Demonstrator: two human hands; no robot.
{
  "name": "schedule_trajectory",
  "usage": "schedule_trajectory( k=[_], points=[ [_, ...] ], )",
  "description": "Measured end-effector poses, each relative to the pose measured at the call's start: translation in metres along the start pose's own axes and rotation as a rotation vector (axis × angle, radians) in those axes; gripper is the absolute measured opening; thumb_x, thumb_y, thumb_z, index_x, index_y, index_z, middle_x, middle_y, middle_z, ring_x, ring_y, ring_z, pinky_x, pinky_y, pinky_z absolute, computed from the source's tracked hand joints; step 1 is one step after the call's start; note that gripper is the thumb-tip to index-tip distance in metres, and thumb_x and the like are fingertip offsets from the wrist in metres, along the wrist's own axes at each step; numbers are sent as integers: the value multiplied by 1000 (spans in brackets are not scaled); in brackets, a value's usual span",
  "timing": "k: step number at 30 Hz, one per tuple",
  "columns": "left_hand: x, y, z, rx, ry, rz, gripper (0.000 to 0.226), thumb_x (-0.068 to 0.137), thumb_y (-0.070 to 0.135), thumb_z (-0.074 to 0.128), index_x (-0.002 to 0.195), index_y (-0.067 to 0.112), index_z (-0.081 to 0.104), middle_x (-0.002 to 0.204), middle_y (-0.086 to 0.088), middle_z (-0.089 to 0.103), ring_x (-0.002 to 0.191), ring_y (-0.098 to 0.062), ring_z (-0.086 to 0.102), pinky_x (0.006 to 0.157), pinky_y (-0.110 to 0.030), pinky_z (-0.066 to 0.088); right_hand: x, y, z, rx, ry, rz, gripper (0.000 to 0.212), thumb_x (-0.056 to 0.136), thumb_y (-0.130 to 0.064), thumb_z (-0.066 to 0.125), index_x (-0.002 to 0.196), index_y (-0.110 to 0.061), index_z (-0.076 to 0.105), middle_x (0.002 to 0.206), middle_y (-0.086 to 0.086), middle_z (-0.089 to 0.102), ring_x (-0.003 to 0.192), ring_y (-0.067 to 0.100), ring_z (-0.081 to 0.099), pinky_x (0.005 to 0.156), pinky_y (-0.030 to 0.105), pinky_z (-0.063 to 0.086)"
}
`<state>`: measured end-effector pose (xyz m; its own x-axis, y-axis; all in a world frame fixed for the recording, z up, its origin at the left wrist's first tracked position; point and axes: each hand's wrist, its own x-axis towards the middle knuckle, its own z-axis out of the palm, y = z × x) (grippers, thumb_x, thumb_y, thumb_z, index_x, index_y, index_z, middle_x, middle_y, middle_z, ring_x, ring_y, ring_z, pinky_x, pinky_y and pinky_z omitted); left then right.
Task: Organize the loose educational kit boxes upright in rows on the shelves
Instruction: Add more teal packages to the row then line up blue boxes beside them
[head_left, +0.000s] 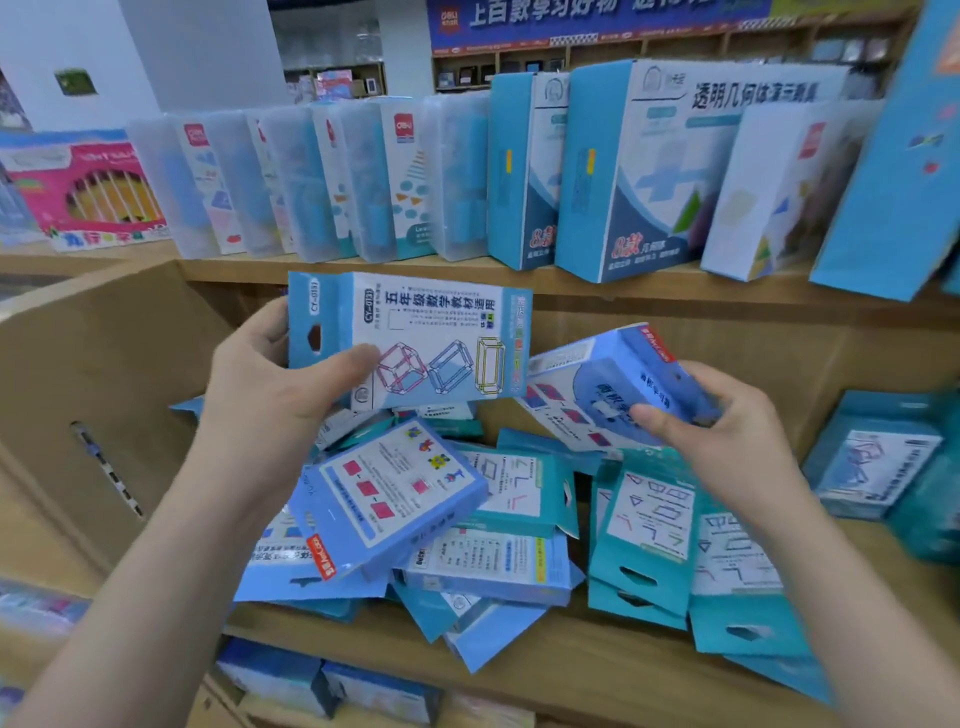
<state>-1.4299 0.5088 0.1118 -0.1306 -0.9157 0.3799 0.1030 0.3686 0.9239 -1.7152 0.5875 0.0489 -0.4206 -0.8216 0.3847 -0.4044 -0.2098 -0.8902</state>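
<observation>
My left hand (270, 374) grips a light blue kit box (441, 338) printed with wireframe cubes, held sideways above the middle shelf. A darker blue kit box (587, 395) tilts in the grip of my right hand (722, 421), just to the right of the first box. Below both hands, several loose blue and teal kit boxes (498, 519) lie flat and overlapping in a heap on the wooden middle shelf (561, 660). One blue box with pink squares (384, 493) rests slanted on top of the heap.
On the upper shelf (363, 270) stand upright clear plastic cases (311, 176) and larger blue geometry boxes (623, 171). A pink box (88, 192) sits at far left. More teal boxes (878, 462) lean at the right. A wooden side panel (104, 374) bounds the left.
</observation>
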Motion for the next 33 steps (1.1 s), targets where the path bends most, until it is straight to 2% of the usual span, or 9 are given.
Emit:
schedule_trajectory(
  k=[8, 13, 16, 21, 23, 25, 27, 29, 33],
  points=[
    [-28, -2, 50, -115, -130, 84, 46, 71, 6, 72, 113, 20, 62, 99, -6, 74, 88, -34, 70, 78, -52, 56, -60, -22, -74, 117, 195, 83, 28, 77, -6, 71, 92, -30, 70, 84, -13, 74, 74, 5, 70, 63, 17, 55],
    [-29, -9, 86, -25, -200, 205, 50, 64, 14, 78, 104, 40, 63, 97, 8, 73, 86, -16, 71, 72, -29, 57, -96, -32, -120, -193, 558, 74, 34, 67, -17, 83, 89, -35, 64, 79, -17, 72, 68, 4, 68, 53, 8, 49],
    [-32, -14, 113, 58, -249, 251, 53, 60, 20, 83, 97, 52, 61, 94, 22, 71, 83, -5, 69, 71, -22, 55, -117, -30, -143, -429, 643, 120, 40, 64, -28, 84, 95, -39, 61, 89, -15, 67, 74, 2, 63, 58, 4, 45],
    [-42, -20, 161, 122, -306, 272, 52, 68, 12, 82, 97, 48, 58, 88, 30, 68, 75, 4, 66, 65, -12, 51, -136, 1, -167, -737, 590, 261, 43, 67, -29, 83, 107, -28, 65, 96, -2, 69, 80, 18, 59, 72, 32, 49],
    [-44, -21, 181, 128, -314, 265, 52, 68, 13, 82, 96, 49, 58, 89, 29, 68, 78, 3, 67, 66, -11, 51, -139, 20, -174, -735, 542, 325, 47, 70, -29, 82, 113, -25, 64, 101, 0, 68, 85, 20, 60, 73, 35, 50],
    [-46, -22, 197, 126, -327, 246, 51, 68, 13, 82, 95, 49, 58, 88, 28, 69, 79, 4, 66, 65, -9, 50, -139, 37, -178, -669, 487, 344, 46, 72, -30, 81, 114, -27, 62, 102, -2, 66, 87, 19, 61, 69, 32, 51],
    [-48, -23, 217, 139, -344, 222, 48, 68, 13, 83, 93, 47, 58, 83, 32, 67, 76, 8, 65, 61, -6, 47, -139, 53, -186, -578, 435, 333, 41, 73, -27, 80, 109, -33, 60, 99, -7, 62, 82, 11, 60, 59, 15, 46],
    [-49, -25, 239, 173, -364, 207, 45, 69, 15, 83, 92, 46, 59, 81, 35, 66, 74, 10, 64, 60, -5, 46, -137, 65, -194, -502, 385, 319, 40, 73, -24, 80, 101, -40, 55, 96, -12, 60, 80, 1, 58, 53, 8, 45],
    [-44, -32, 279, 205, -397, 153, 41, 70, 16, 82, 93, 42, 60, 82, 29, 68, 75, 9, 64, 59, -7, 47, -131, 82, -210, -434, 283, 244, 46, 74, -21, 79, 91, -51, 48, 97, -25, 56, 90, -7, 55, 63, 7, 45]
  ],
)
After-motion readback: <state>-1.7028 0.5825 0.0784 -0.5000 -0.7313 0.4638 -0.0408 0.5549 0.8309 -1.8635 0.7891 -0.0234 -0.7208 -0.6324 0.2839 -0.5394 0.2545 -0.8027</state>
